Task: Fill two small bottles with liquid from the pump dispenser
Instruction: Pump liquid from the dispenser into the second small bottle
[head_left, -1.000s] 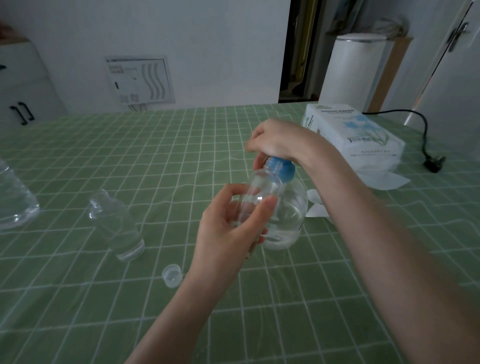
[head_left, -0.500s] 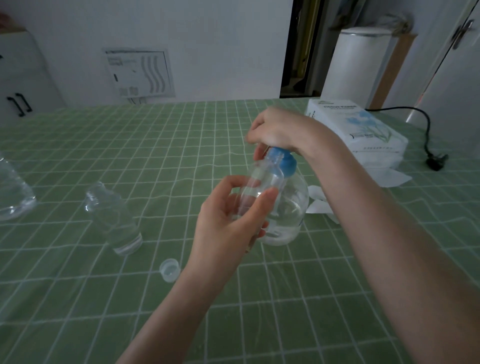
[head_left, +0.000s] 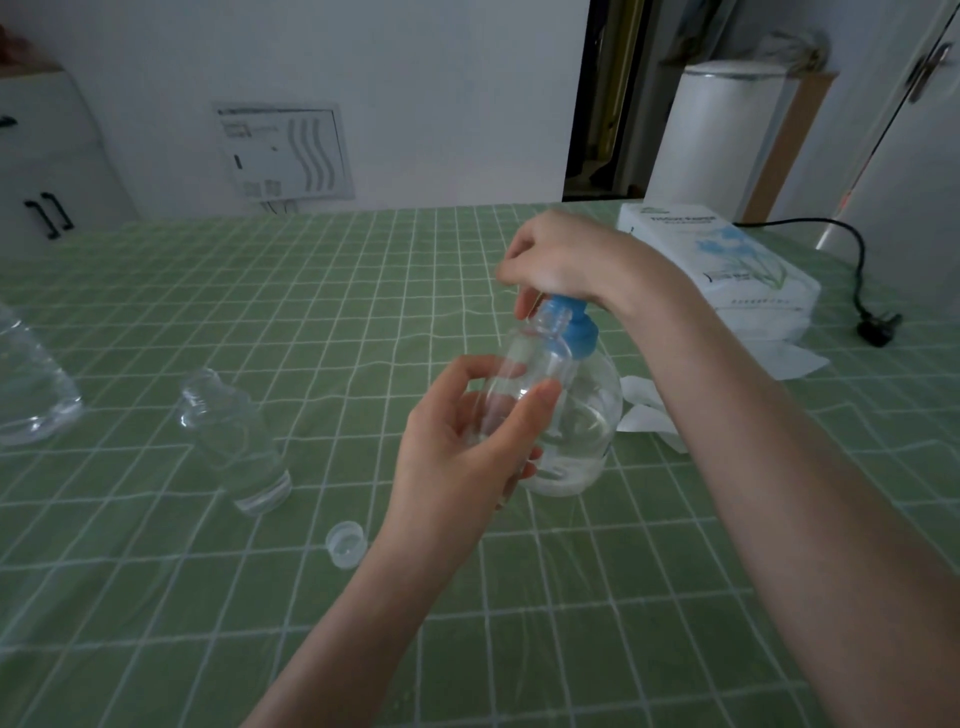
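My left hand (head_left: 457, 457) grips a small clear bottle (head_left: 530, 369), tilted with its open mouth up against the blue pump head. The pump dispenser (head_left: 582, 431), a round clear bottle with a blue collar and some liquid at its bottom, stands on the green checked tablecloth (head_left: 363, 291). My right hand (head_left: 561, 260) sits on top of the pump head, fingers curled over it; the nozzle is hidden under the hand. A second small clear bottle (head_left: 234, 441) stands uncapped to the left. A small clear cap (head_left: 345, 543) lies on the cloth near my left wrist.
A large clear bottle (head_left: 31, 384) is cut off at the left edge. A white tissue pack (head_left: 727, 265) lies at the back right with loose tissues (head_left: 649, 415) beside the dispenser. A black power cord and plug (head_left: 878, 327) lie at the far right.
The camera has shifted a little. Both hands stay on the dispenser and the small bottle; the small bottle's mouth sits slightly closer under the pump head.
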